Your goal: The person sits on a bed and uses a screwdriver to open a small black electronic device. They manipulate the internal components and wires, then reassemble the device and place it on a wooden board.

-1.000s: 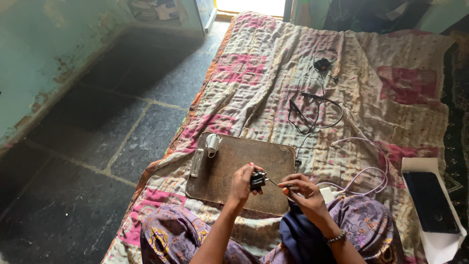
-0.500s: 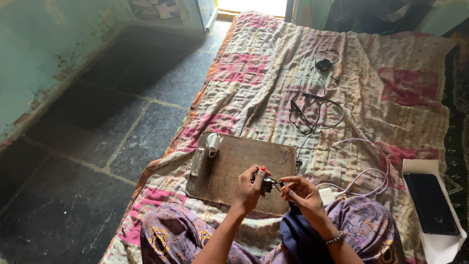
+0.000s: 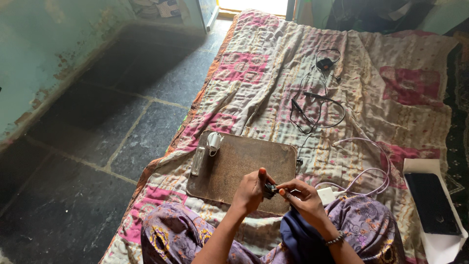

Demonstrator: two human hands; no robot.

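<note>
Two hands meet over the near edge of the brown clipboard (image 3: 244,164), which lies on a patchwork quilt (image 3: 273,73) spread over the bed. We note the left hand (image 3: 250,191) curled about a small black part (image 3: 269,189), thumb raised, while the right hand (image 3: 302,194) pinches the same part from the other side with fingertips pressed together. The part sits between both hands, just above the clipboard's near right corner.

Around them: a small white item (image 3: 213,142) rests by the metal clip (image 3: 199,160) at the clipboard's far left corner. A black cable tangle (image 3: 312,105) with a small black block (image 3: 324,63) lies farther up the quilt, well apart from the hands. A white cable (image 3: 364,171) loops near the right hand, ending at a white adapter (image 3: 326,195) just beside it. A dark phone (image 3: 432,203) lies on white paper (image 3: 442,244) at the quilt's right edge. Dark stone floor (image 3: 97,146) runs along the bed's left edge. Nothing lies between the hands and the part.

Against the earlier frames, we find the hands closer together, both now closed on the part; the clipboard and cables have not shifted.
</note>
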